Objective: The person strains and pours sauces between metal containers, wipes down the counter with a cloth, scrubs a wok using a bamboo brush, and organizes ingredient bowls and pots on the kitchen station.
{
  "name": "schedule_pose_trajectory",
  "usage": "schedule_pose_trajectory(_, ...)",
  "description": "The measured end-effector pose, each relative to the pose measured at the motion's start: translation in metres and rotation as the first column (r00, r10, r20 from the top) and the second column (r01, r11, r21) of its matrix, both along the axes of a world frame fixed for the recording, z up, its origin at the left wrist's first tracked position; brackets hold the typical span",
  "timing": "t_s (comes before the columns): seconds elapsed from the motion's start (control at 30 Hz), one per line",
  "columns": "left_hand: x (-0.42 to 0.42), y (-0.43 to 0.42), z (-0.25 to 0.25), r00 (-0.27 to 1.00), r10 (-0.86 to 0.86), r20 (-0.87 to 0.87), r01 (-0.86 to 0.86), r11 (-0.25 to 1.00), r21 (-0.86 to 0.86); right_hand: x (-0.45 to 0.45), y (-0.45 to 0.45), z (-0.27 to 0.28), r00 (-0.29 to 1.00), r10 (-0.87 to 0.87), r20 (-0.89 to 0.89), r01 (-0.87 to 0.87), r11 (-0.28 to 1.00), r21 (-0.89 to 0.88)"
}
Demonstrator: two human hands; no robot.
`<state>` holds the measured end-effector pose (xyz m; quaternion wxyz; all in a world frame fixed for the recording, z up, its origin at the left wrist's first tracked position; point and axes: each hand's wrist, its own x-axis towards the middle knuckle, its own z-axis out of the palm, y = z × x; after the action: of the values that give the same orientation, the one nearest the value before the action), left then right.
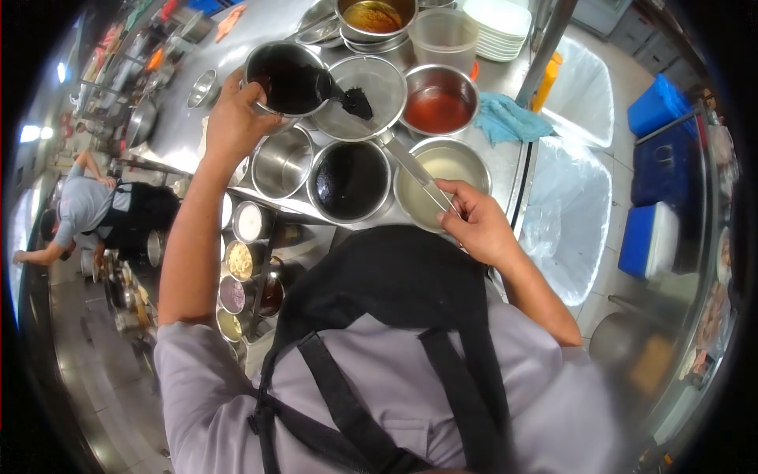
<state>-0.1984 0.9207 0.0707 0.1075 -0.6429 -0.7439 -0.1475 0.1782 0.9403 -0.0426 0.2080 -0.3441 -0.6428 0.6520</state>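
My left hand (237, 117) grips a metal pot (286, 79) of dark liquid, tilted to the right over a round mesh strainer (379, 75). Dark liquid runs from its lip onto the mesh, where a black patch shows. The strainer's handle is pinched in my right hand (474, 220), which is over the edge of a pot of pale liquid (442, 178). Below the strainer stands a pot of black liquid (350, 181). An empty steel pot (283, 163) is to its left, and a pot of red liquid (439, 101) stands right of the strainer.
A pot with amber liquid (373, 14), a clear plastic tub (444, 38) and stacked white plates (499, 24) stand at the back. A blue cloth (509, 118) lies at the counter's right. Lined bins (564, 213) are beyond it. Another person (87, 207) bends at the far left.
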Motion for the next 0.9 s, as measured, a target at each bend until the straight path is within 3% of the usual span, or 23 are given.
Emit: schedule_pose_trajectory(0.9,0.011,0.004,0.005,0.997,-0.031,-0.074,0.031,0.999,-0.007,0.001,-0.001,-0.001,1.0,-0.011,-0.012,0.011,1.0,-0.009)
